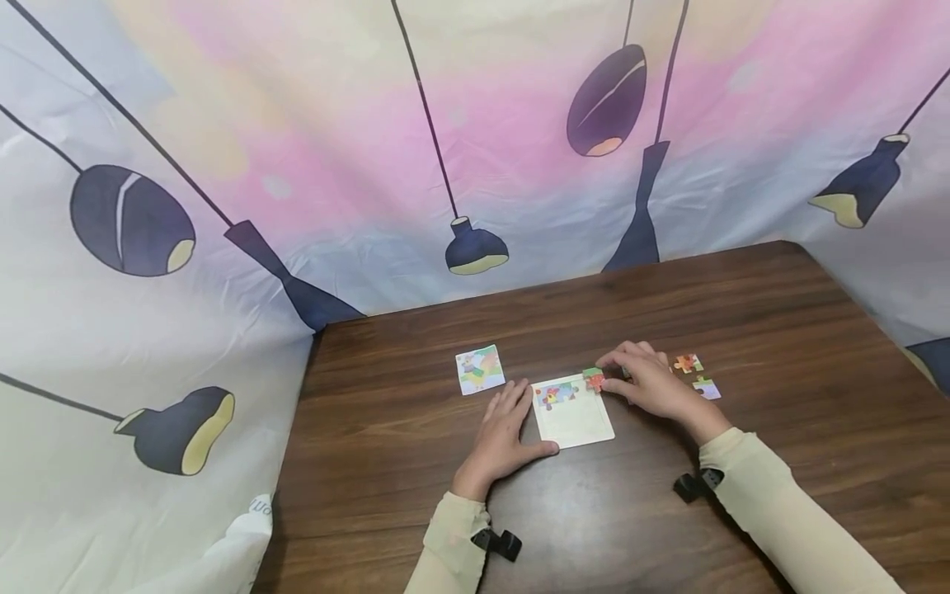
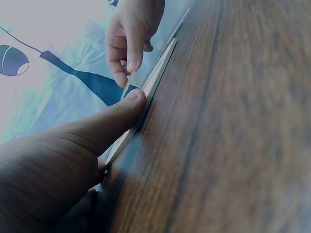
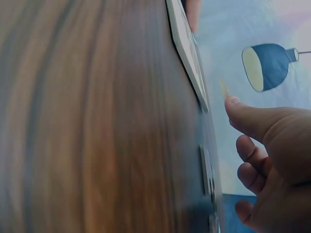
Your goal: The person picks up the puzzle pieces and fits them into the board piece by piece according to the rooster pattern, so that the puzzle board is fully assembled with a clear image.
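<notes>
A square, pale puzzle tray [image 1: 579,427] lies on the table with joined colourful pieces [image 1: 555,394] along its far-left part. My left hand [image 1: 503,436] steadies it, fingers extended by the left side and thumb resting on the near edge; the left wrist view shows that thumb [image 2: 127,104] against the rim. Between thumb and fingers my right hand [image 1: 656,386] pinches a red and green puzzle piece [image 1: 593,379] at the tray's far-right corner. The right wrist view shows this piece edge-on, lifted above the tray [image 3: 187,48]; its face is hidden there.
Right of my right hand lie loose pieces, an orange one [image 1: 688,363] and a purple one [image 1: 707,388]; something green is partly covered by the hand. A square picture card [image 1: 479,370] lies left of the tray. Patterned cloth [image 1: 386,247] hangs behind the wooden table [image 1: 371,462].
</notes>
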Tool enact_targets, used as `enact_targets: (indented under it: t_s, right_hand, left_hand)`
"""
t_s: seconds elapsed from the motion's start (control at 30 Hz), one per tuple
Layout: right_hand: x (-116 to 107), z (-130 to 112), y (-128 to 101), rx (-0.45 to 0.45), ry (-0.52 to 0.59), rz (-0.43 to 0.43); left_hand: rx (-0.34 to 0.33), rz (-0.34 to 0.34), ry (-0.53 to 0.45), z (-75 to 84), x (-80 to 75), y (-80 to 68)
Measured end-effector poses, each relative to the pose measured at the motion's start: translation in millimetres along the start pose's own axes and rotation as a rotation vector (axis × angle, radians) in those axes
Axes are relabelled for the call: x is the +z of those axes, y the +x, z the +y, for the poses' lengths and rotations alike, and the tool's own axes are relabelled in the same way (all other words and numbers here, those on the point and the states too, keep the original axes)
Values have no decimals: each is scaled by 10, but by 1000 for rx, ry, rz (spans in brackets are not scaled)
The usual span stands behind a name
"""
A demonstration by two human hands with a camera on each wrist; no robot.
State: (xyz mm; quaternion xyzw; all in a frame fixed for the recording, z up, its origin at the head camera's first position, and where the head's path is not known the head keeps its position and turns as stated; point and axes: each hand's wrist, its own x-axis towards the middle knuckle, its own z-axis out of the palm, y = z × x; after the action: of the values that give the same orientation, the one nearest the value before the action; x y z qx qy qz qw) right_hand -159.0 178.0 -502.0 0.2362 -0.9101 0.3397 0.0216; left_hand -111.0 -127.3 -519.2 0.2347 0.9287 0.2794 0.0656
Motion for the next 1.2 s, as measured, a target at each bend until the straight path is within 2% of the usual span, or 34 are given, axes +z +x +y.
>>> enact_targets:
  t_s: [0.2,0.5,0.73,0.93,1.2]
  right_hand:
    - [79,-67,16,-1,-2,-5]
    - [149,-96,46,17,-13,-62]
    - [143,-90,60,22,-27,-95]
    - [125,-104,72,12,-29,-91]
    - [169,-196,84,-81,-8,-81]
  left_hand:
    - [-11,-14,-11,-4,1,5]
    - [-19,-26,-28,9,-1,-14]
    - [-20,-25,-32,12,-8,-9]
    - [-9,-16,-19,5,-8,0]
    - [-5,-10,-23,-6,-21,-1]
